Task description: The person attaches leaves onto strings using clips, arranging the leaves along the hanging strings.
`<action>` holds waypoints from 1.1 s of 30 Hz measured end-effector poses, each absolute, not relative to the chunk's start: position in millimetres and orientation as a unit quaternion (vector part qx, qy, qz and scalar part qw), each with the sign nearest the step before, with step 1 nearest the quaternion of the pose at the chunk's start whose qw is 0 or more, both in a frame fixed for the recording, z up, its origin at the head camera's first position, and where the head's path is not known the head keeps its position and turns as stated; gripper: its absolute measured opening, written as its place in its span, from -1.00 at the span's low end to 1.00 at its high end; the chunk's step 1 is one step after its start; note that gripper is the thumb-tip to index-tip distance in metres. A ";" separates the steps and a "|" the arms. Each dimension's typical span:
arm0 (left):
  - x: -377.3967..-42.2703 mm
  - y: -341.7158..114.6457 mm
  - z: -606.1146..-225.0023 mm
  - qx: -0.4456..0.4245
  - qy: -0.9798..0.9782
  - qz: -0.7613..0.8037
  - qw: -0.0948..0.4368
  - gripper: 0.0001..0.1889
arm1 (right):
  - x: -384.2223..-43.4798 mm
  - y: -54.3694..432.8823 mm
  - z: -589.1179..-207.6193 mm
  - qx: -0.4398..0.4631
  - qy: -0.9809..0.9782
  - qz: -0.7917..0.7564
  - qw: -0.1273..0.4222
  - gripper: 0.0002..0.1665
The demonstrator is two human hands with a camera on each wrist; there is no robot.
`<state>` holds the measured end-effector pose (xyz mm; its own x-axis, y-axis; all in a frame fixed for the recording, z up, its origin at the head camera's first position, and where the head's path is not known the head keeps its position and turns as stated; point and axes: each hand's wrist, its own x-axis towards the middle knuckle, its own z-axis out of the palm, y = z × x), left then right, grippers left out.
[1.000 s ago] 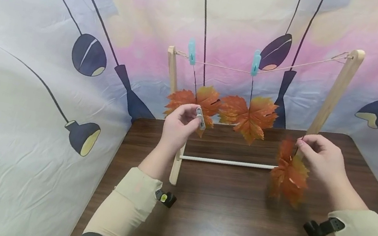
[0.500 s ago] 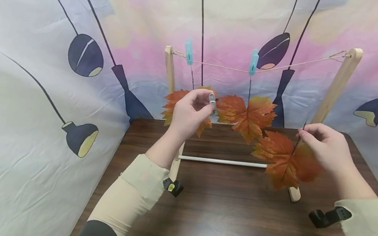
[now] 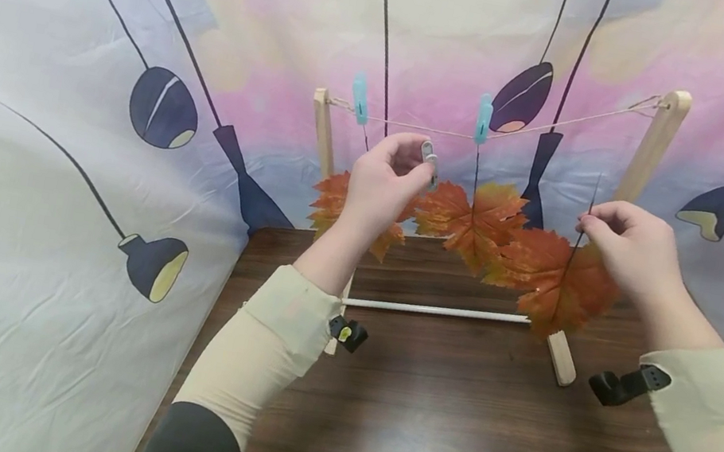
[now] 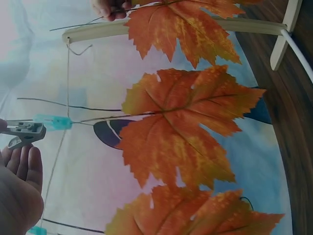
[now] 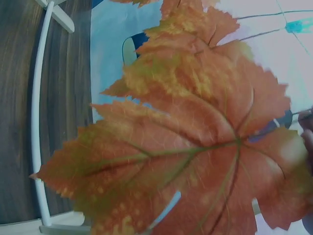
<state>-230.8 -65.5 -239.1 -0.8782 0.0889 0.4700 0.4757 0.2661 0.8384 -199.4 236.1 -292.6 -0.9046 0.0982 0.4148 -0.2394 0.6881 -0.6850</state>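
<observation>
My left hand [image 3: 380, 185] pinches a grey clothespin [image 3: 428, 160] between thumb and fingers, just below the cord [image 3: 569, 124]. My right hand [image 3: 637, 250] pinches the thin dark stem of an orange artificial maple leaf [image 3: 552, 280], whose blade hangs below the fingers. In the right wrist view this leaf [image 5: 186, 152] fills most of the picture. Two more leaves hang by their stems from the cord: a middle leaf [image 3: 472, 217] under one light-blue clothespin [image 3: 483, 120], and a left leaf [image 3: 329, 196] under another clothespin [image 3: 360, 99]. The left forearm partly hides the left leaf.
The cord is tied between a left wooden post [image 3: 324, 130] and a right wooden post [image 3: 656, 144]. A white rod [image 3: 434, 311] joins the stand low down. It stands on a dark wooden table [image 3: 427, 431], with a printed cloth [image 3: 260, 22] behind.
Both hands have risen toward the cord. The left hand has also moved right with the grey clothespin. The right hand has lifted the leaf, which has swung round to face the camera more.
</observation>
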 end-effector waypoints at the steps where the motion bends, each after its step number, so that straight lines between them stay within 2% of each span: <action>1: -231.6 -63.9 -237.1 -0.181 -0.778 -0.577 0.169 -0.73 | -200.0 235.6 -290.6 0.032 -0.892 0.394 0.218 -0.65; 13: -239.3 -53.9 -207.8 -0.182 -0.783 -0.568 0.176 -0.69 | -207.6 233.1 -273.1 0.010 -0.889 0.385 0.247 -0.63; 33: -245.8 -34.9 -179.5 -0.188 -0.796 -0.551 0.163 -0.70 | -216.8 216.3 -236.8 0.028 -0.912 0.331 0.238 -0.58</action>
